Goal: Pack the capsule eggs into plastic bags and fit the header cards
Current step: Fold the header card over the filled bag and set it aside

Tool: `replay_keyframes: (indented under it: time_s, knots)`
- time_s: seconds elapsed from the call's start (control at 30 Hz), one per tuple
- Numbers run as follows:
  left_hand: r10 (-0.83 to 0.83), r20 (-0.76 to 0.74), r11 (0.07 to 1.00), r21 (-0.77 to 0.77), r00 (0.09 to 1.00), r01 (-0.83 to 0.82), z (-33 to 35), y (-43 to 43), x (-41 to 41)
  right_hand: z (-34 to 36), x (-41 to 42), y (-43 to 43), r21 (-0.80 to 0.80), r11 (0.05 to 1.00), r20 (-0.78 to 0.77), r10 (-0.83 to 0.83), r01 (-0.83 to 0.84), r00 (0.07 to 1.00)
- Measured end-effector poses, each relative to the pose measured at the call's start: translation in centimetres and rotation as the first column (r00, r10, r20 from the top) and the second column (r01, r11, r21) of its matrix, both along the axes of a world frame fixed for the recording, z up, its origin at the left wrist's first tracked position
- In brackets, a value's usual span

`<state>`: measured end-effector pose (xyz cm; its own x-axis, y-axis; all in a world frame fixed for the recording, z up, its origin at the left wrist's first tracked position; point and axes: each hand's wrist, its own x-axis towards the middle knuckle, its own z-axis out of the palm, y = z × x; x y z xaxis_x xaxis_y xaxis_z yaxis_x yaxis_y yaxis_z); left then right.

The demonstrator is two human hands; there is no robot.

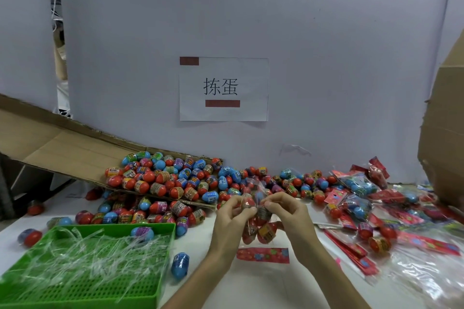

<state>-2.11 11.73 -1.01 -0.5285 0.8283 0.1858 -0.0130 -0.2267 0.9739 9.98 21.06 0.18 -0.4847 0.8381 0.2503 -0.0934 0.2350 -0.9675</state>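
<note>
- Load: thin clear plastic bag of red capsule eggs (259,229) — likely light, slippery, floppy.
- Grip: left hand (232,212) and right hand (288,211) pinch its mouth — best hold.

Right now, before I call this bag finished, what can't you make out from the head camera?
All head view:
- Egg count in the plastic bag: left hand and right hand pinch and cover its top.
- Bag mouth, open or closed: behind the fingers.
- Header card print: too small, blurred.
- Cardboard box: cut off by the right edge, inside unseen.
- Packed bags at right: blurred, count unclear.
</note>
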Motion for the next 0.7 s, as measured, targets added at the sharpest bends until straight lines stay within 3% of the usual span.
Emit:
replay_keyframes:
  time_s: [0.1, 0.2, 0.43, 0.7]
  knots:
    - [-0.018, -0.016, 1.0, 0.0, 1.0, 0.018, 0.2, -0.1, -0.1, -0.1, -0.1, 0.1, -0.013, 0.999, -0.009, -0.035, 0.035, 0.999]
    - [-0.045, 0.084, 0.999, -0.022, 0.995, 0.047, 0.6, -0.1, 0.0, 0.1, -0.2, 0.1, -0.044, 0.998, -0.017, -0.053, 0.052, 0.998]
    - [0.092, 0.226, 0.996, -0.003, 0.97, -0.093, 0.8, -0.1, -0.4, 0.5, -0.1, -0.3, -0.104, 0.994, -0.095, -0.023, 0.013, 0.995]
    - [0.129, 0.235, 0.991, -0.01, 0.963, -0.13, 0.2, 0.1, -1.1, 0.2, -0.4, -0.7, -0.075, 0.997, -0.025, 0.006, -0.008, 1.0]
